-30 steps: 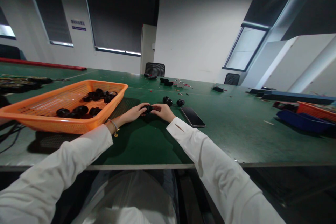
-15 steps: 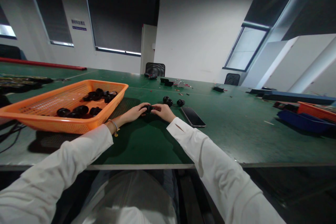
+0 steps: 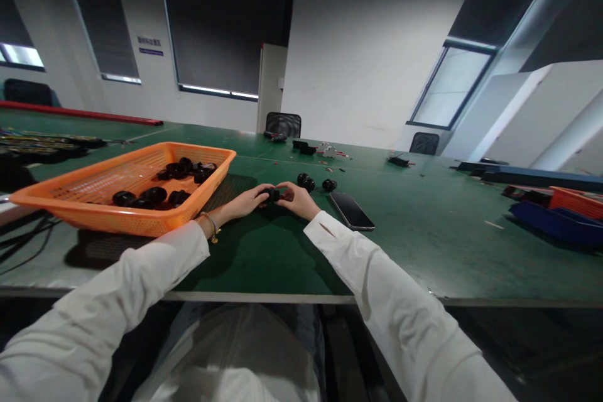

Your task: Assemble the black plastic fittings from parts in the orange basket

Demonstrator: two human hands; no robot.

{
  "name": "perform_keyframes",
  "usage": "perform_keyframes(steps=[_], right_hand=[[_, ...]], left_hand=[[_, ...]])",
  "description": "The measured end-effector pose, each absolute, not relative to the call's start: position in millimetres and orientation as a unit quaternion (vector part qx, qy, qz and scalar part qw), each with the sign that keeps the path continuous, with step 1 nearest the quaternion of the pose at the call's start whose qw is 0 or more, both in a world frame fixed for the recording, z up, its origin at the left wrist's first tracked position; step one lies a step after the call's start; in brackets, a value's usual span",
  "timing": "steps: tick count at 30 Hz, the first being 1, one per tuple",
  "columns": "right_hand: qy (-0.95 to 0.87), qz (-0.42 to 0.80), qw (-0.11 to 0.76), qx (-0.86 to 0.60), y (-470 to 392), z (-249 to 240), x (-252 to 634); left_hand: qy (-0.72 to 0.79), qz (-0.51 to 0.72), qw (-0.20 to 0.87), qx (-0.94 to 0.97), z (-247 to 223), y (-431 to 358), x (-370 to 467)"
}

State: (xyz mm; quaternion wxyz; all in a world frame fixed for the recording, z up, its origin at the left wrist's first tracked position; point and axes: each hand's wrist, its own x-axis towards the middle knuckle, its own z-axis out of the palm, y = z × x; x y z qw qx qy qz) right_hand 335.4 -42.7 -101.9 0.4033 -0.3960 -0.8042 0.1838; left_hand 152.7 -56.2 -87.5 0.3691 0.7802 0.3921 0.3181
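A small black plastic part is between my hands, just above or on the green table; its exact kind is too small to make out. My left hand grips its left side with thumb and fingers. At its right end, my right hand has thumb and index finger curled about it. Beyond the right hand lie rounded black parts, with another black part a little to the right. A phone lies face up beside my right wrist.
To the left stands an orange basket with several black parts in it. A blue bin is at the far right. Small black and white pieces lie farther back. The table's front edge runs before me.
My head view has shifted slightly, so the scene sits farther right. The fingers of my right hand have bent up and more of the black part shows between the hands.
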Motion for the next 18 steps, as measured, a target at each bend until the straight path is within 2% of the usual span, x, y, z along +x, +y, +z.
perform_keyframes(steps=[18], right_hand=[[-0.807, 0.189, 0.388, -0.403, -35.8, -105.5, 335.8]], left_hand=[[0.391, 0.32, 0.383, 0.773, -90.0, -52.8, 152.6]])
